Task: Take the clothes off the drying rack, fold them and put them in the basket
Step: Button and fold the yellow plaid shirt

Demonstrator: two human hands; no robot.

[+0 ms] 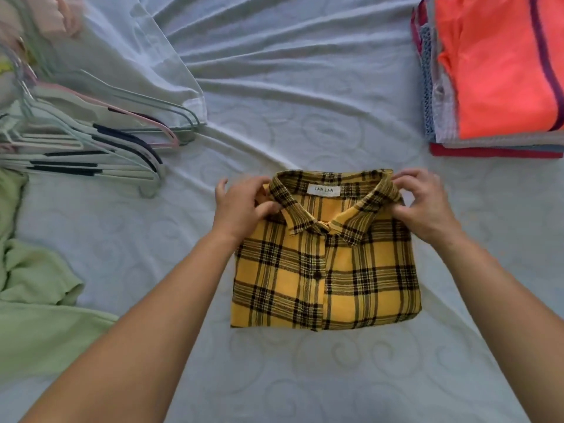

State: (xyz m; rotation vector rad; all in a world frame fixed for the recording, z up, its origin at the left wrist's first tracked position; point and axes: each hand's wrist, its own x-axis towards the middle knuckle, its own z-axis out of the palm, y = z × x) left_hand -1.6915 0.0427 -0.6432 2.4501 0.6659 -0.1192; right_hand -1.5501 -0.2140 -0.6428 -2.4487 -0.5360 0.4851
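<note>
A yellow and black plaid shirt (326, 270) lies folded into a neat rectangle on the pale bed sheet (305, 102), collar away from me and its white label showing. My left hand (241, 206) pinches the left end of the collar between thumb and fingers. My right hand (422, 203) pinches the right end of the collar the same way. No drying rack or basket is in view.
A stack of folded clothes (494, 87), topped by an orange garment, sits at the far right. A pile of empty hangers (91, 138) lies at the left. A light green garment (33, 300) is spread at the near left. A white cloth (122, 47) lies at the far left.
</note>
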